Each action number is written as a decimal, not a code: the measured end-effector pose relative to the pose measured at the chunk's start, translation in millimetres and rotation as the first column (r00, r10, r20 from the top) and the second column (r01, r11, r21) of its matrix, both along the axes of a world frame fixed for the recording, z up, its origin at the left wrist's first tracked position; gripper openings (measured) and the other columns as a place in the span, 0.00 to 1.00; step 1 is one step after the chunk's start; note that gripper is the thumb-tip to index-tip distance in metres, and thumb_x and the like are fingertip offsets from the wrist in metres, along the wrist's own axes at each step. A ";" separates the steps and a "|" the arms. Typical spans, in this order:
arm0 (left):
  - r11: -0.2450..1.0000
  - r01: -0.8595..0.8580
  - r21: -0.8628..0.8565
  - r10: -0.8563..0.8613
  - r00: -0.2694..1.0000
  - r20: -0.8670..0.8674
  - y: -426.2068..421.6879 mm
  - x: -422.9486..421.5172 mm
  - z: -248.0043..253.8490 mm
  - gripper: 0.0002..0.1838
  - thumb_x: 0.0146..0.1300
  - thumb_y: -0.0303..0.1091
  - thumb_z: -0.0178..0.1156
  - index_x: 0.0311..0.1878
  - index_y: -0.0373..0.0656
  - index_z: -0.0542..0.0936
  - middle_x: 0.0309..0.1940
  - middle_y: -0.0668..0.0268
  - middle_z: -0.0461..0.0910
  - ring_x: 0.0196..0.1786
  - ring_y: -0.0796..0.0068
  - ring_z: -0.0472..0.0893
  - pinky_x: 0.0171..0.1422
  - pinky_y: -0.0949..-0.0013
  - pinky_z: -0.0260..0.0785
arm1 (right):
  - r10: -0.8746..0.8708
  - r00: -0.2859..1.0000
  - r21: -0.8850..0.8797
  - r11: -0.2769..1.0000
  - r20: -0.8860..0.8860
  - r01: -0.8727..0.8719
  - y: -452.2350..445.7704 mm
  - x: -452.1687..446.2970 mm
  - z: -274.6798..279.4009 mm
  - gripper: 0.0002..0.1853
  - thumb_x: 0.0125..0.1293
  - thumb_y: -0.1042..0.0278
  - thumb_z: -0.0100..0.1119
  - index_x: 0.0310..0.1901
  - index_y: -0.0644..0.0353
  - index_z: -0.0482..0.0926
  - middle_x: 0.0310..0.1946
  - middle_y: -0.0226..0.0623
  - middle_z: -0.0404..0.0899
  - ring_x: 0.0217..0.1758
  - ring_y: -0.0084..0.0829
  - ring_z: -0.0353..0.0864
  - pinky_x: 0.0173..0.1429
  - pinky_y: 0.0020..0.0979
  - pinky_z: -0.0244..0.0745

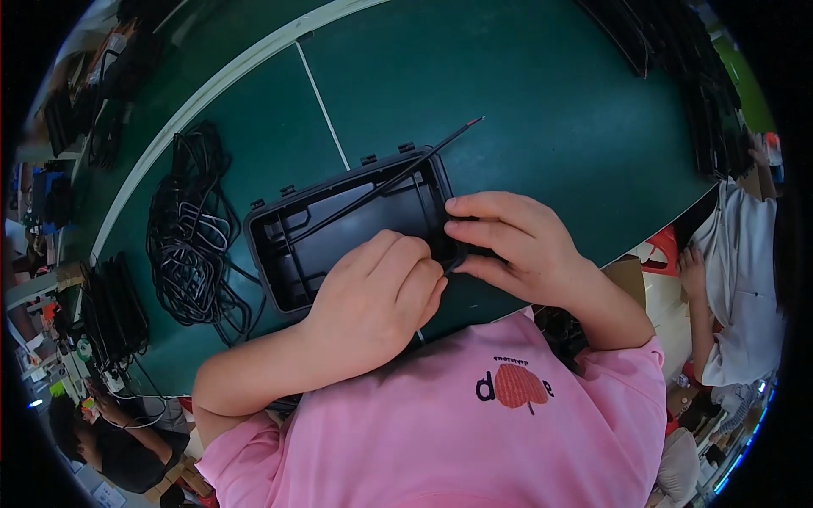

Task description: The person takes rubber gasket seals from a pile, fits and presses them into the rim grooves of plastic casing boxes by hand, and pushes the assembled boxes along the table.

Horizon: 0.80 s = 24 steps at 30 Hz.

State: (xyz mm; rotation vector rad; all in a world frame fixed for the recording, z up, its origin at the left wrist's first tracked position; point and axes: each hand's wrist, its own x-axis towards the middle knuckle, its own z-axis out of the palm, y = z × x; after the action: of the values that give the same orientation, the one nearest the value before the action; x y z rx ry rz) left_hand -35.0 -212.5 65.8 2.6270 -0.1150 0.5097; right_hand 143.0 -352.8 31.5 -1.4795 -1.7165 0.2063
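Black box (pixel 351 237): it lay open on the green table (pixel 550 102), just beyond the pink shirt (pixel 474 440).
Left hand (pixel 373 292): it bent over the box's near right part, fingers curled narrow; whether they pinched anything could not be told, as the fingertips were hidden.
Right hand (pixel 517 241): its fingertips, slightly apart, touched the box's right end, with the thumb at the near right corner; whether it gripped anything there could not be told.
Thin cable (pixel 445 144): it slanted across the box and stuck out past the far right corner, ending in a reddish tip.
Cable bundle (pixel 186 254): it lay tangled in loops, just left of the box.
White line (pixel 320 97): it ran away from the box's far side.
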 end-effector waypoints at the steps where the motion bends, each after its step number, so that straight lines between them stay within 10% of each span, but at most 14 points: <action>1: 1.000 -0.001 -0.001 0.001 1.000 0.001 -0.2 -0.6 1.0 0.12 0.50 0.26 0.68 0.37 0.36 0.77 0.37 0.60 0.72 0.36 0.63 0.76 0.35 0.66 0.71 | -0.004 1.000 0.018 1.000 0.004 0.004 0.1 -0.7 -0.4 0.19 0.50 0.70 0.73 0.45 0.59 0.81 0.54 0.38 0.78 0.38 0.34 0.81 0.40 0.33 0.76; 24: 0.990 0.038 0.137 -0.052 0.994 0.094 -3.8 -5.1 4.8 0.17 0.45 0.28 0.71 0.40 0.33 0.81 0.40 0.58 0.76 0.39 0.61 0.79 0.35 0.65 0.71 | 0.026 0.967 0.093 0.994 0.254 -0.052 -6.5 -0.5 2.8 0.11 0.50 0.73 0.67 0.38 0.56 0.82 0.47 0.41 0.80 0.30 0.31 0.78 0.32 0.31 0.69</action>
State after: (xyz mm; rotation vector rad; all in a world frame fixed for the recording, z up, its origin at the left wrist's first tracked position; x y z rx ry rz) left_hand -40.1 -216.3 70.6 2.7233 -0.2474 0.6349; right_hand 142.5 -359.3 34.3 -1.4482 -1.9300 -0.0497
